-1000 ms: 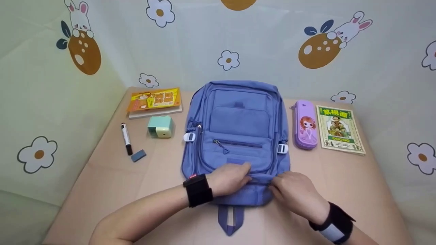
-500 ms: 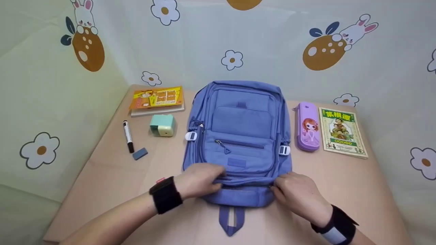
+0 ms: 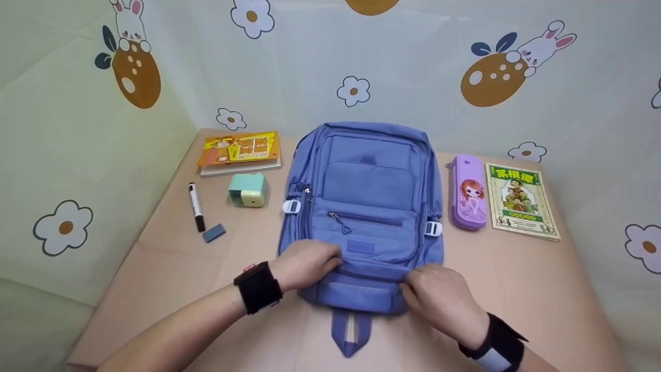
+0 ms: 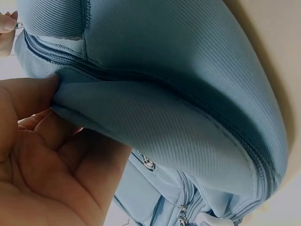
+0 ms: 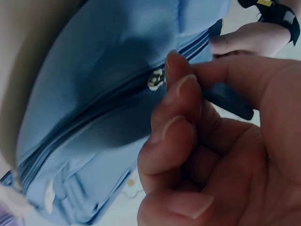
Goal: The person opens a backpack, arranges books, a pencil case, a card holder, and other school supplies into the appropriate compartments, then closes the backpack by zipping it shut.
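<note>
1. Both hands have shifted on the bag since a second ago: the left hand slid toward the bag's left side, and the right hand came a bit nearer the front edge of the bench.
2. Lying flat in the middle of the bench is the blue bag, with its top end by the front edge.
3. On the left, the grip is a pinch: thumb and fingers hold a fold of the bag's cloth next to the zip line.
4. On the right, the curled fingers pinch the zip pull; the small metal slider shows just beside the fingertips.
5. My guess at the step: the zip at the top of the bag is being worked, with one hand holding the cloth tight.
6. What the next move needs, I think: keep the cloth pulled flat and draw the slider along the zip in a smooth line, so it does not snag.
7. Along the left edge lie a pen, a pencil sharpener and an orange book. Near the right edge lie a purple pencil case and a green book.
</note>
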`<state>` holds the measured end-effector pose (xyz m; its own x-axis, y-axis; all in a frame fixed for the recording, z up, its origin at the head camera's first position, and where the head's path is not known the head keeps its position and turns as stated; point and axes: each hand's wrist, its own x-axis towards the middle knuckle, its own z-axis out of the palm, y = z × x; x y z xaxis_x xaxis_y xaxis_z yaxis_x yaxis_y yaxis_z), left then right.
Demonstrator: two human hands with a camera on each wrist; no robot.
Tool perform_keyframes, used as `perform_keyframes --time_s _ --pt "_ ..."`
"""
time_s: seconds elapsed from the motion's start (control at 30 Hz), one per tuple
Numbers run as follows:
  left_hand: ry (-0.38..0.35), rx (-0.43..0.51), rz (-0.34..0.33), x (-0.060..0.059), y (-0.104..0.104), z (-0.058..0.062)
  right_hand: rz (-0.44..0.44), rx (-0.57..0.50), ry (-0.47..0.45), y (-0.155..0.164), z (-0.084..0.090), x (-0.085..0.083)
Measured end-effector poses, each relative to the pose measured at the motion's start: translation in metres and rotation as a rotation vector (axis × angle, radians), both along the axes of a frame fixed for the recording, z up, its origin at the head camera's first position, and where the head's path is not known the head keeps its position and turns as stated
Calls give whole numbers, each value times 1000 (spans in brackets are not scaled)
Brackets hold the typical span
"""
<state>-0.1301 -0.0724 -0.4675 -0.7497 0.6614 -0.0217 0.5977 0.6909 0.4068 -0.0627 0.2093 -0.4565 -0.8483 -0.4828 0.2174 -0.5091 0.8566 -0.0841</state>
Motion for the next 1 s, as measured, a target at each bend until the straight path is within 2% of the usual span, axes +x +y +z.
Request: perform_keyframes --time_s 0.13,0.4,0.57,0.83,1.0 --pt "4 3 0 0 0 0 39 -7 40 -19 2 -1" --pt "35 16 -17 1 2 -1 190 28 104 -63 2 -7" --pt "50 45 -28 4 -2 -6 209 37 85 -69 2 -10" --pt "82 76 -132 7 -34 -12 192 -34 56 -57 4 -10" --pt "38 78 -149 2 -62 -13 194 -56 23 -55 7 -9"
